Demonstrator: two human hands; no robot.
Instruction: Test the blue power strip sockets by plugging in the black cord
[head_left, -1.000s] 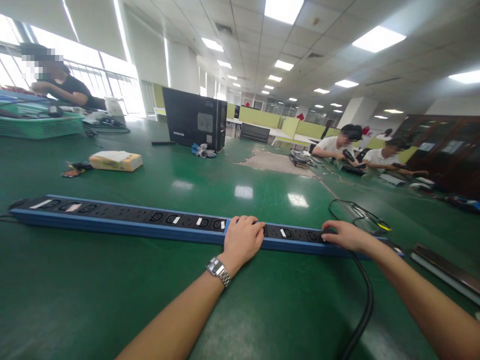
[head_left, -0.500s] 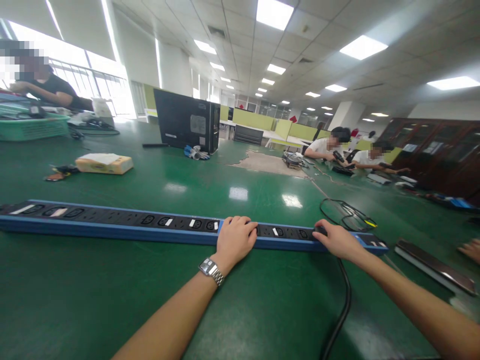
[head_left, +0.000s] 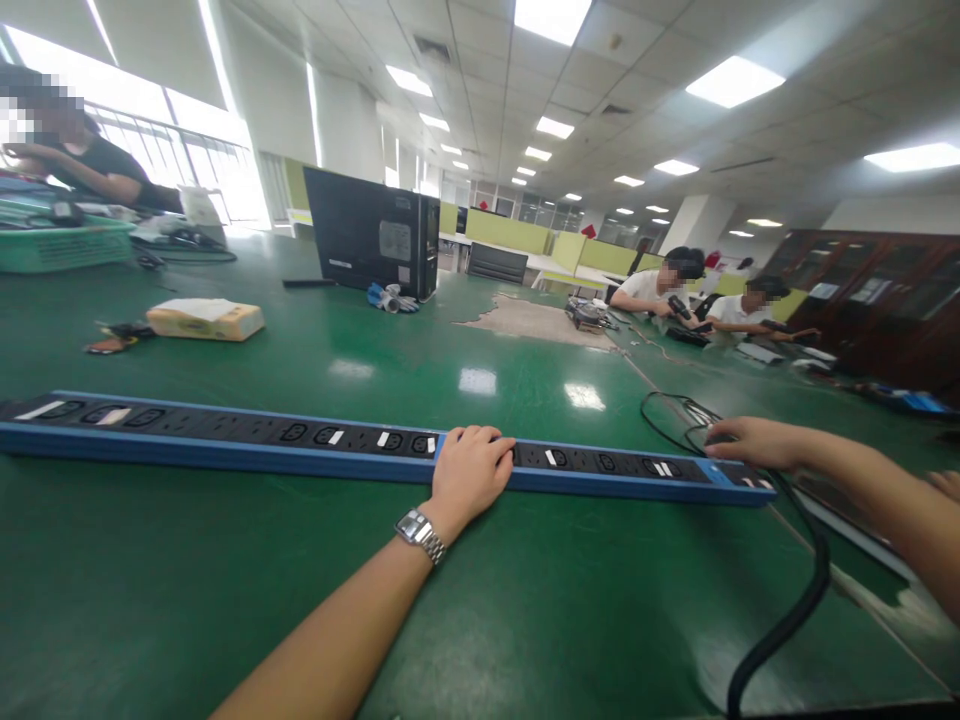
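Right hand (head_left: 754, 440): thumb and fingers together on the end of a black cable (head_left: 816, 575), that end mostly hidden; positioned near the right end of the strip (head_left: 225, 440). The cable curved from beneath the hand to the bottom edge of the view.

Left hand (head_left: 469, 468): laid palm down across the strip, right of its middle, fingers bent over the top; whether they clamped it could not be told. Watch (head_left: 420, 534), silver, on that wrist.

Strip: one, long, blue sides, black top with sockets (head_left: 293, 431) and white labels (head_left: 336, 437); lay across the green table (head_left: 525, 600), its left end reaching the view's edge.

Wire (head_left: 660, 405): thin, black, looped, behind the strip's right end.

Tissues (head_left: 206, 320): one yellow pack, beyond the strip, left.

Computer (head_left: 367, 235): black, upright, farther back; gloves (head_left: 393, 299), blue and grey, just before it.

Basket (head_left: 67, 248): green, far left, loaded.

Persons: one in a dark shirt (head_left: 112, 172), left; two in white shirts (head_left: 646, 292), right.
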